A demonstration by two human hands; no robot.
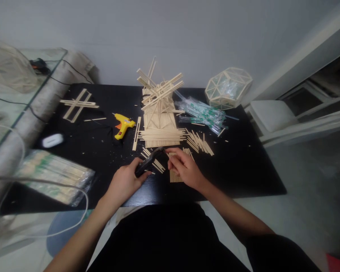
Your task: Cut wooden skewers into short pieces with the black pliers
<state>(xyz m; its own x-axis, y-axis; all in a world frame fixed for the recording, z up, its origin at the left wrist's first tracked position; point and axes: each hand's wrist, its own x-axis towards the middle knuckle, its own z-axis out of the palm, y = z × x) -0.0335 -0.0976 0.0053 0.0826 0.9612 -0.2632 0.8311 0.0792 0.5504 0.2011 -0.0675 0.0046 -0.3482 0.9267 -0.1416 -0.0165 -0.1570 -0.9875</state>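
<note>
A dark, curved tool (149, 161) is held over the near middle of the black table; its exact kind is hard to make out. My left hand (127, 180) is closed around its lower left end. At its upper right end, my right hand (185, 168) has its fingers pinched together, and what lies between them is too small to name. Short wooden sticks (159, 166) lie beneath the tool. A small stick panel (176, 176) is partly under my right hand. Just beyond stands a wooden stick structure (160, 113), with long sticks (163, 135) across its front.
A yellow glue gun (123, 125) and crossed sticks (78, 105) are to the left. Wrapped sticks (55, 175) and a white case (52, 140) lie nearer. On the right are loose sticks (200, 142), plastic wrappers (204, 113) and a polyhedral frame (228, 88).
</note>
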